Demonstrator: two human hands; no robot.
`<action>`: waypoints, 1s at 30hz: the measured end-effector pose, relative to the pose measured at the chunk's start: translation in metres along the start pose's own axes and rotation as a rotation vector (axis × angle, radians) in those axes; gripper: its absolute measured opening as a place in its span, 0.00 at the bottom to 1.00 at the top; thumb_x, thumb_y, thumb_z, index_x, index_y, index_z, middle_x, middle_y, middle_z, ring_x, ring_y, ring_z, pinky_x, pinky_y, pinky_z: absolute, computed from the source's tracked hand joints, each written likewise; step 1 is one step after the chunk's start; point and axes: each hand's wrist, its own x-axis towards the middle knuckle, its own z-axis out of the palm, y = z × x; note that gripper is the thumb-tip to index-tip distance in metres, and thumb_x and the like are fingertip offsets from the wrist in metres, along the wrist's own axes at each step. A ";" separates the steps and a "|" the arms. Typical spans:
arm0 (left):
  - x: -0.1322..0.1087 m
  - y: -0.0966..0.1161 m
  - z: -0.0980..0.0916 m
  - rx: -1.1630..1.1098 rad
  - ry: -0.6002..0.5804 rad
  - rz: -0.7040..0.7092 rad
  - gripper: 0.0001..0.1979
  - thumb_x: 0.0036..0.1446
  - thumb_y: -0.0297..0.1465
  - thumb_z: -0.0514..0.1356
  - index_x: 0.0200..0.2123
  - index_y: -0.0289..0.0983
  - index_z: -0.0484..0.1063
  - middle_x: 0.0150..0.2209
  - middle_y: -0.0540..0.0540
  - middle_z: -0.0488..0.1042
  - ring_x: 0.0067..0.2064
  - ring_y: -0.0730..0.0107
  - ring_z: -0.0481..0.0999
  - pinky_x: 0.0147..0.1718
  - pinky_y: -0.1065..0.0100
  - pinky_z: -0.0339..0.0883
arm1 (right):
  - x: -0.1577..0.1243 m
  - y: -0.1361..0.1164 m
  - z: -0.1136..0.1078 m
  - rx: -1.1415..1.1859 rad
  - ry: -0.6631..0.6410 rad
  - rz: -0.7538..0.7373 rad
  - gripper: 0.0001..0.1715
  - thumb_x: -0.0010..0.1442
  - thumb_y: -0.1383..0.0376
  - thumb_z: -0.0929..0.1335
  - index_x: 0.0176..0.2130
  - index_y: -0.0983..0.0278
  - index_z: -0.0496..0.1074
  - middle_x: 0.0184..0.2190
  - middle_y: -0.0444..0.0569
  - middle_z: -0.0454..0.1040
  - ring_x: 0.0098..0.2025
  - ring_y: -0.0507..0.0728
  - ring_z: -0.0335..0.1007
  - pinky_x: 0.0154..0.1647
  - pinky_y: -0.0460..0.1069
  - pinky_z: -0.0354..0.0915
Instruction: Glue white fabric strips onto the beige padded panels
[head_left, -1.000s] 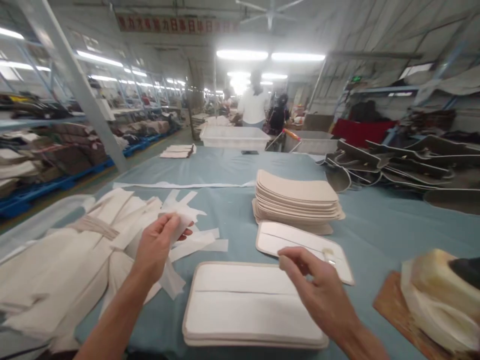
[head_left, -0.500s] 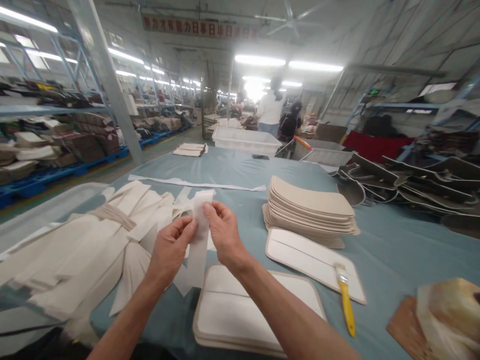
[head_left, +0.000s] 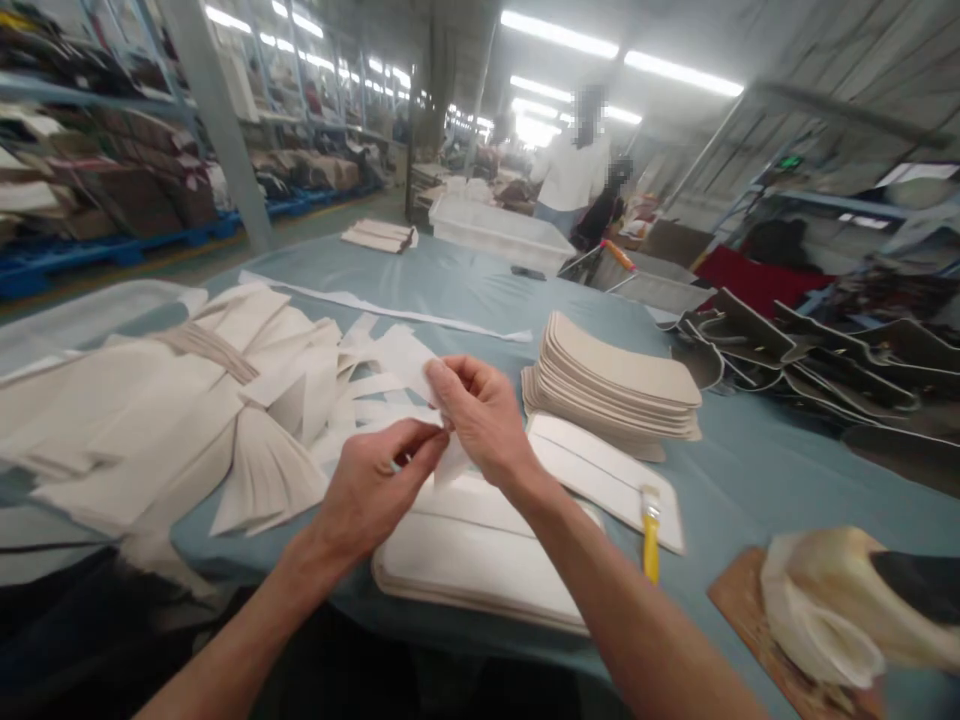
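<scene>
Both hands pinch thin white strips over the table's front part. My left hand [head_left: 386, 480] has its fingertips closed on a strip's edge, close to the other hand's fingers. My right hand [head_left: 480, 410] grips a white strip [head_left: 405, 357] between thumb and fingers; part of it hangs below the hands. Under them lies a stack of white panels with beige borders [head_left: 480, 560]. Right of it, a similar panel [head_left: 585, 465] carries a brush with a yellow handle [head_left: 650, 540]. A tall pile of beige panels [head_left: 622, 370] stands behind that.
Bundled cream fabric pieces [head_left: 150, 400] cover the left side. A long white strip [head_left: 375, 305] lies across the back. Dark panels [head_left: 825, 365] are heaped at the right, above a brown board [head_left: 750, 610] with a pale container [head_left: 817, 600]. A person [head_left: 574, 170] stands far back.
The view has tilted and shifted. The strip, upright between my hands before, is now slanted and bent, and my hands have turned, with the right one above the left.
</scene>
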 end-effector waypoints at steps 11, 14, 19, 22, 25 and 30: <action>-0.102 -0.057 -0.023 0.393 0.166 0.172 0.08 0.67 0.31 0.58 0.45 0.40 0.76 0.41 0.48 0.83 0.41 0.66 0.82 0.49 0.66 0.74 | -0.068 0.018 -0.061 -0.412 -0.337 0.459 0.23 0.60 0.46 0.70 0.33 0.64 0.72 0.23 0.38 0.63 0.25 0.48 0.54 0.25 0.46 0.50; -0.115 -0.054 -0.010 0.367 0.137 0.281 0.09 0.65 0.26 0.60 0.47 0.39 0.75 0.43 0.46 0.82 0.44 0.65 0.81 0.50 0.65 0.75 | -0.075 0.026 -0.059 -0.442 -0.376 0.491 0.20 0.62 0.49 0.69 0.35 0.64 0.72 0.25 0.40 0.66 0.26 0.49 0.57 0.27 0.45 0.53; -0.121 -0.055 0.004 0.355 0.104 0.311 0.10 0.64 0.23 0.61 0.48 0.38 0.74 0.46 0.43 0.80 0.47 0.64 0.80 0.52 0.62 0.75 | -0.081 0.025 -0.054 -0.330 -0.322 0.546 0.23 0.62 0.45 0.69 0.35 0.63 0.71 0.24 0.39 0.65 0.24 0.49 0.55 0.25 0.45 0.54; -0.123 -0.058 0.007 0.375 0.099 0.312 0.10 0.64 0.22 0.61 0.47 0.38 0.74 0.46 0.42 0.80 0.48 0.63 0.79 0.52 0.61 0.74 | -0.081 0.024 -0.048 -0.408 -0.307 0.538 0.20 0.64 0.48 0.68 0.34 0.62 0.72 0.23 0.40 0.67 0.24 0.50 0.57 0.26 0.46 0.54; -0.125 -0.059 0.009 0.381 0.084 0.307 0.10 0.64 0.21 0.61 0.47 0.37 0.73 0.46 0.42 0.79 0.48 0.63 0.78 0.52 0.61 0.73 | -0.079 0.029 -0.039 -0.825 -0.282 0.465 0.12 0.64 0.57 0.69 0.32 0.62 0.75 0.25 0.42 0.71 0.27 0.51 0.61 0.30 0.47 0.52; -0.127 -0.061 0.010 0.369 0.055 0.297 0.12 0.63 0.19 0.61 0.48 0.36 0.73 0.47 0.42 0.78 0.50 0.63 0.76 0.54 0.60 0.72 | -0.078 0.034 -0.032 -1.067 -0.268 0.512 0.10 0.66 0.58 0.69 0.35 0.60 0.76 0.27 0.42 0.78 0.30 0.53 0.69 0.34 0.49 0.52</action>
